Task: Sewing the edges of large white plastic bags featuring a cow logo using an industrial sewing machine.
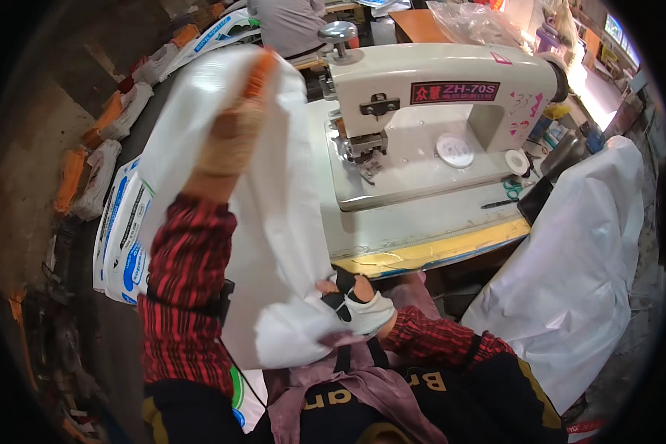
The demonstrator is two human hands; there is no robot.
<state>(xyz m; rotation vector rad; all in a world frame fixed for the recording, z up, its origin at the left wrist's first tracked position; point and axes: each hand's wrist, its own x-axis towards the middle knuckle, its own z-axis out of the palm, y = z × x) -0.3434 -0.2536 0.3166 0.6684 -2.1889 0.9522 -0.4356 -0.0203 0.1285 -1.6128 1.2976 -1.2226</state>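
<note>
A large white woven-plastic bag (274,192) is spread upright in front of me, over the left end of the sewing table. My left hand (233,137) is raised against its upper part; motion smears the fingers, and a blurred orange patch shows at their tips. Lower down, beside the table's front edge, my right hand (362,307) wears a white glove with black parts. Its fingers are closed on the bag's right edge. To the right of the bag stands a white industrial sewing machine (429,89), its needle area just beyond the bag's edge.
Printed white bags (126,229) lie stacked at the left, with folded orange-and-white bundles (96,170) farther out. Green scissors (512,186), a pen (499,203) and a thread spool (516,162) lie right of the machine. Another white sheet (570,274) drapes at the right. A person (288,26) sits ahead.
</note>
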